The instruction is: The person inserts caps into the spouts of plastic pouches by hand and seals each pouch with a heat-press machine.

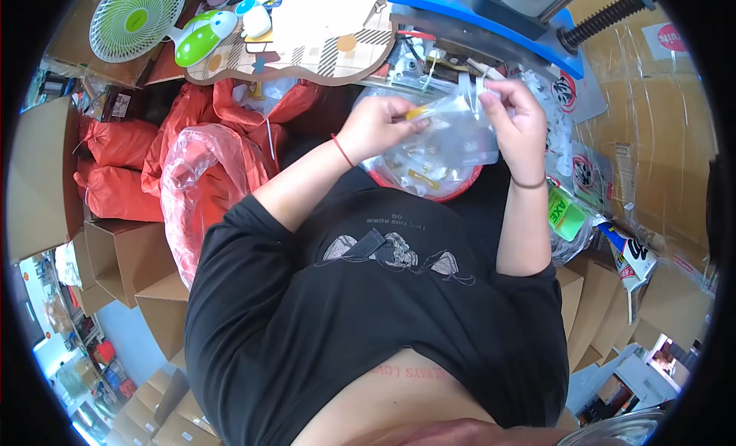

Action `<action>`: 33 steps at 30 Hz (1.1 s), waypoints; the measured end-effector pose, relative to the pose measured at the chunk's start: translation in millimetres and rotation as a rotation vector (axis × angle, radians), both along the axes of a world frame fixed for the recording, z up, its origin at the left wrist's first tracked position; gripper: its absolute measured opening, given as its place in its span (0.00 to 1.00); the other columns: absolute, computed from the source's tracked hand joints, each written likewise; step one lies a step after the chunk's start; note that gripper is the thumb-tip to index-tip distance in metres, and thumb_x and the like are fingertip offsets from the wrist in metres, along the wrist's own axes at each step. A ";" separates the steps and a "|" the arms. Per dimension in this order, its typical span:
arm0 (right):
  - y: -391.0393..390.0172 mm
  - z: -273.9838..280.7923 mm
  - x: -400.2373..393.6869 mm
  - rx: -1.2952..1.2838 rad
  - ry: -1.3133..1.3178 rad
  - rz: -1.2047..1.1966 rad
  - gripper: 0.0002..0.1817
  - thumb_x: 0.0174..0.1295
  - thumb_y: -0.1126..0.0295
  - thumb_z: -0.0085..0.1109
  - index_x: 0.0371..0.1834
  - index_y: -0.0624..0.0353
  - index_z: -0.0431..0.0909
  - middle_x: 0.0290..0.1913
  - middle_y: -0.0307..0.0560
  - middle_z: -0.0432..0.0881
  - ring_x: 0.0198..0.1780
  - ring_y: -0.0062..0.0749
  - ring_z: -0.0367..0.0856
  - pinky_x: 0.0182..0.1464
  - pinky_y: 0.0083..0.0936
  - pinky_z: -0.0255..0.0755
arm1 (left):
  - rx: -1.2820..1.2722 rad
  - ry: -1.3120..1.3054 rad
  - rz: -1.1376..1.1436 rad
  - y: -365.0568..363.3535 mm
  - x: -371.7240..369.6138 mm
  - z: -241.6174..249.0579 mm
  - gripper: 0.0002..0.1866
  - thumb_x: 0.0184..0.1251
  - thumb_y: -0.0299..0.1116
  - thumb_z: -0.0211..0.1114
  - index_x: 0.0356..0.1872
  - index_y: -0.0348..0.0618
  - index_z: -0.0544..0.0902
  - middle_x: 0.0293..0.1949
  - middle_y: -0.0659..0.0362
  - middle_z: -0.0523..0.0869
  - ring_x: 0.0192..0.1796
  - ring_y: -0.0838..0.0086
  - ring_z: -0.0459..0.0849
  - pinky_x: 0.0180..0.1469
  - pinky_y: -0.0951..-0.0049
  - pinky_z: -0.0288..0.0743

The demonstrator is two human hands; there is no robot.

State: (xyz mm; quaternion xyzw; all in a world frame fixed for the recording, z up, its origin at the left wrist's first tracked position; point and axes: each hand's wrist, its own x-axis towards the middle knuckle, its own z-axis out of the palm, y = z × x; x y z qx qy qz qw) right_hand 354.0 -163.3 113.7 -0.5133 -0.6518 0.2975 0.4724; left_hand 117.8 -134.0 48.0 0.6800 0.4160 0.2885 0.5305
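A clear plastic bag [468,131] is held up between my hands, over a red-rimmed basin [465,187]. My right hand [523,124] pinches the bag's upper right edge between thumb and fingers. My left hand [377,129] is closed, thumb against fingers, at the bag's left side, with a small yellow piece [416,112] showing at its fingertips. Inside the basin lie small clear packets and another yellow piece [422,177], partly covered by the bag.
Red plastic sacks [126,193] and an open red bag [195,170] stand at left. A green-and-white fan [138,20] sits on the patterned board [337,59]. A blue-based machine [491,20] is ahead; cardboard boxes [652,124] line the right.
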 end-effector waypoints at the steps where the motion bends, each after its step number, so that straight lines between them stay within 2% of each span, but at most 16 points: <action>1: 5.0 -3.1 -2.6 0.013 -0.024 0.006 0.07 0.70 0.71 0.62 0.44 0.64 0.82 0.35 0.35 0.82 0.37 0.18 0.76 0.42 0.18 0.71 | -0.056 -0.012 -0.034 -4.1 5.7 5.3 0.11 0.69 0.36 0.71 0.39 0.35 0.88 0.27 0.68 0.83 0.29 0.89 0.74 0.34 0.82 0.72; 6: 1.1 4.9 30.1 -0.064 -0.339 0.129 0.11 0.73 0.67 0.58 0.43 0.65 0.82 0.38 0.41 0.84 0.39 0.23 0.79 0.44 0.22 0.72 | -0.495 -0.394 -0.278 -16.2 25.2 -4.0 0.11 0.72 0.35 0.67 0.43 0.36 0.87 0.34 0.63 0.90 0.33 0.84 0.82 0.39 0.79 0.76; 8: -4.3 0.9 37.8 -0.046 -0.296 0.251 0.15 0.73 0.60 0.57 0.44 0.63 0.83 0.37 0.47 0.86 0.39 0.36 0.83 0.44 0.27 0.75 | -0.606 -0.430 -0.301 -24.2 33.5 -4.8 0.10 0.72 0.34 0.68 0.45 0.37 0.87 0.36 0.62 0.90 0.35 0.83 0.83 0.40 0.78 0.77; 9: -6.8 2.9 38.0 -0.050 -0.254 0.251 0.16 0.74 0.59 0.57 0.49 0.63 0.82 0.41 0.41 0.82 0.41 0.24 0.77 0.48 0.24 0.71 | -0.711 -0.458 -0.336 -26.9 38.1 -4.5 0.10 0.71 0.32 0.68 0.47 0.38 0.86 0.38 0.61 0.90 0.37 0.82 0.84 0.42 0.78 0.78; 14: -16.6 -15.5 89.3 -0.164 0.116 -0.110 0.19 0.68 0.67 0.64 0.60 0.58 0.72 0.50 0.37 0.71 0.45 0.20 0.71 0.47 0.16 0.67 | -0.696 -0.512 -0.311 -4.5 49.1 -25.4 0.15 0.68 0.27 0.69 0.54 0.37 0.84 0.47 0.59 0.89 0.47 0.77 0.88 0.51 0.73 0.82; 15: -21.0 -20.3 97.1 -0.173 0.182 -0.019 0.18 0.66 0.74 0.63 0.58 0.59 0.71 0.53 0.40 0.71 0.48 0.20 0.70 0.48 0.16 0.68 | -0.693 -0.541 -0.233 4.6 49.3 -23.6 0.15 0.66 0.26 0.70 0.53 0.37 0.84 0.47 0.59 0.89 0.47 0.77 0.88 0.51 0.72 0.83; 18: -34.4 -23.5 91.1 -0.368 0.474 0.248 0.16 0.68 0.74 0.61 0.57 0.60 0.71 0.55 0.42 0.71 0.50 0.21 0.71 0.48 0.18 0.69 | -0.770 -0.562 -0.111 41.7 45.8 -13.3 0.12 0.61 0.23 0.71 0.47 0.36 0.85 0.42 0.59 0.89 0.43 0.76 0.88 0.46 0.73 0.83; 20: -38.9 -20.4 76.2 -0.397 0.400 0.241 0.15 0.72 0.68 0.59 0.57 0.61 0.72 0.54 0.44 0.76 0.46 0.21 0.74 0.47 0.18 0.71 | -0.786 -0.562 -0.125 50.7 47.3 -21.7 0.16 0.63 0.26 0.72 0.50 0.32 0.82 0.40 0.58 0.89 0.42 0.76 0.88 0.44 0.72 0.84; 22: -39.3 -24.4 67.9 -0.370 0.310 0.171 0.16 0.73 0.64 0.58 0.57 0.62 0.73 0.48 0.43 0.81 0.39 0.19 0.77 0.44 0.17 0.73 | -0.595 -0.528 -0.032 48.2 46.9 -20.5 0.23 0.64 0.31 0.73 0.55 0.30 0.77 0.40 0.54 0.88 0.41 0.74 0.88 0.41 0.71 0.84; 25: -43.3 -30.5 74.0 -0.397 0.031 0.094 0.14 0.72 0.67 0.60 0.54 0.63 0.75 0.46 0.42 0.82 0.38 0.18 0.78 0.40 0.16 0.73 | 0.035 0.034 0.383 97.0 6.8 -12.0 0.29 0.66 0.37 0.72 0.59 0.28 0.70 0.45 0.49 0.86 0.36 0.63 0.88 0.41 0.66 0.82; 26: -46.1 -32.8 75.6 -0.403 0.039 0.088 0.14 0.72 0.67 0.60 0.54 0.63 0.75 0.46 0.42 0.82 0.38 0.18 0.78 0.40 0.16 0.73 | 0.445 0.341 0.643 101.5 -10.7 -0.8 0.31 0.68 0.44 0.68 0.61 0.31 0.70 0.53 0.41 0.82 0.46 0.52 0.86 0.51 0.58 0.80; 27: -48.6 -34.5 76.8 -0.339 -0.031 0.080 0.12 0.72 0.69 0.60 0.53 0.63 0.76 0.45 0.41 0.82 0.38 0.18 0.78 0.39 0.16 0.72 | 0.819 0.312 0.628 134.4 -39.1 -27.3 0.36 0.69 0.54 0.63 0.67 0.35 0.68 0.64 0.37 0.74 0.65 0.47 0.75 0.65 0.50 0.70; 29: -49.9 -35.7 76.4 -0.274 -0.026 0.052 0.10 0.69 0.73 0.62 0.51 0.62 0.78 0.41 0.39 0.83 0.37 0.17 0.79 0.38 0.15 0.73 | 0.630 0.959 0.414 143.1 -76.4 -46.6 0.38 0.69 0.59 0.59 0.72 0.45 0.67 0.72 0.40 0.66 0.77 0.50 0.60 0.72 0.48 0.60; 30: -48.3 -33.4 76.6 -0.270 -0.028 0.057 0.10 0.69 0.73 0.62 0.51 0.62 0.78 0.41 0.39 0.83 0.37 0.17 0.79 0.38 0.15 0.73 | 0.897 1.124 0.382 130.3 -83.7 -64.3 0.39 0.69 0.63 0.56 0.74 0.50 0.67 0.73 0.44 0.67 0.76 0.48 0.62 0.72 0.46 0.60; 32: -47.6 -26.9 76.2 -0.209 -0.073 -0.012 0.09 0.67 0.74 0.65 0.46 0.61 0.76 0.37 0.38 0.82 0.34 0.18 0.80 0.35 0.14 0.74 | 0.925 0.970 0.164 94.2 -81.9 -49.4 0.39 0.67 0.62 0.60 0.73 0.53 0.68 0.72 0.45 0.68 0.75 0.50 0.65 0.73 0.46 0.60; 33: -48.3 -22.7 74.6 -0.212 -0.070 -0.017 0.09 0.67 0.74 0.65 0.46 0.61 0.76 0.37 0.38 0.82 0.34 0.18 0.80 0.35 0.14 0.74 | 0.967 0.885 0.103 73.3 -79.6 -33.5 0.31 0.68 0.52 0.64 0.69 0.51 0.73 0.69 0.48 0.74 0.72 0.52 0.71 0.71 0.50 0.65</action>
